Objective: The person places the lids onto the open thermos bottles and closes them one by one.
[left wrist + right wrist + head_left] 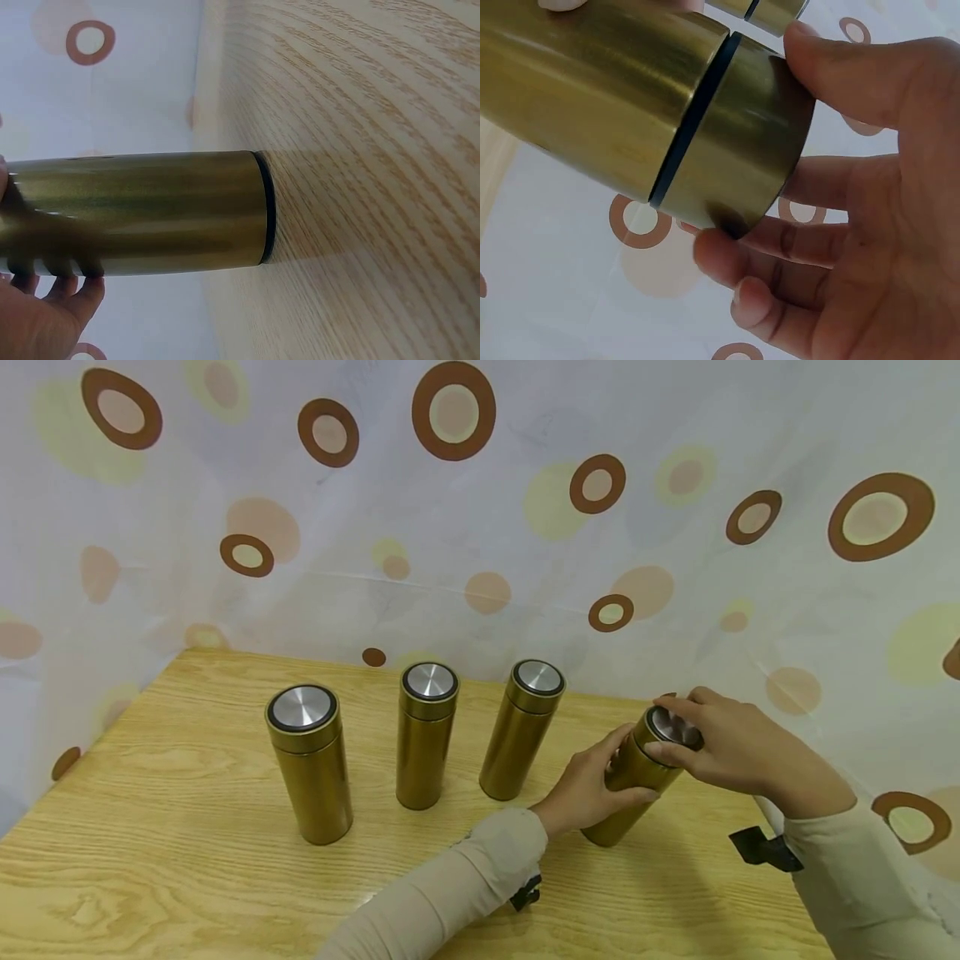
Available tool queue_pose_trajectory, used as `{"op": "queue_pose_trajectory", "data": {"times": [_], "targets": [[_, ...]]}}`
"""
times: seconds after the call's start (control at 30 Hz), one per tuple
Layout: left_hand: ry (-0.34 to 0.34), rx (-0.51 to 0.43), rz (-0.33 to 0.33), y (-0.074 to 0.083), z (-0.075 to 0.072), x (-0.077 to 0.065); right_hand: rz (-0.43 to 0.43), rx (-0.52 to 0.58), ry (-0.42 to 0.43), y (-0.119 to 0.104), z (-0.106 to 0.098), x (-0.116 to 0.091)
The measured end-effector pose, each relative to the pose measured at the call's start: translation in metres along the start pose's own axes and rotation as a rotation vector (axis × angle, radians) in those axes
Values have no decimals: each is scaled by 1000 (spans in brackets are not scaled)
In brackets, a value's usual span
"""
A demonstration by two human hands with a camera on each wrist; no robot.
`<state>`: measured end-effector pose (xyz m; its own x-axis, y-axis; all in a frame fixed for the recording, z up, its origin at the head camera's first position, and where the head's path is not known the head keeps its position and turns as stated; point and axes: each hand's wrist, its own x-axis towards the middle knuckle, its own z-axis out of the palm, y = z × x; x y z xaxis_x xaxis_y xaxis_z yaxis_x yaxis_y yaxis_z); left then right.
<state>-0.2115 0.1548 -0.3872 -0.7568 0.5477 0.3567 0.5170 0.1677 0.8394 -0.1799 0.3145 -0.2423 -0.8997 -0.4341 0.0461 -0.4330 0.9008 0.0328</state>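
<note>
A gold thermos flask (613, 822) stands at the right of the wooden table, its dark-rimmed base on the wood in the left wrist view. My left hand (585, 783) grips its body below the lid, thumb on the near side. Around the rim of the lid (742, 135), my right hand (726, 742) curls its thumb and fingers. A dark band shows between lid and body in the right wrist view. The lid's silver top is partly covered by the right hand.
Three similar gold flasks stand upright: one at the left (313, 781), one in the middle (424, 760), and one (517, 739) nearer my left hand. Behind the wooden table (187, 860) hangs a pale sheet (420, 535) with brown rings.
</note>
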Motion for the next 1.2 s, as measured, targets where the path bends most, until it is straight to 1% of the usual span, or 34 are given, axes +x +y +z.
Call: {"op": "queue_pose_trajectory", "data": {"times": [0.17,0.3,0.53,0.73,0.87,1.1,1.2], "targets": [[2,-1,5,0,1,-1,24,-18,33,-2,2,0],[5,0,15,0,1,-1,54,-23,42,-4,4,0],[11,5,38,-1,2,0,138,-21,56,-7,5,1],[11,9,29,-2,3,0,218,-27,59,-13,5,1],[8,17,24,-2,3,0,254,-27,54,-15,6,1],[7,25,30,-1,2,0,266,-8,50,-15,7,2],[18,6,10,-1,0,0,254,21,71,-13,10,4]]}}
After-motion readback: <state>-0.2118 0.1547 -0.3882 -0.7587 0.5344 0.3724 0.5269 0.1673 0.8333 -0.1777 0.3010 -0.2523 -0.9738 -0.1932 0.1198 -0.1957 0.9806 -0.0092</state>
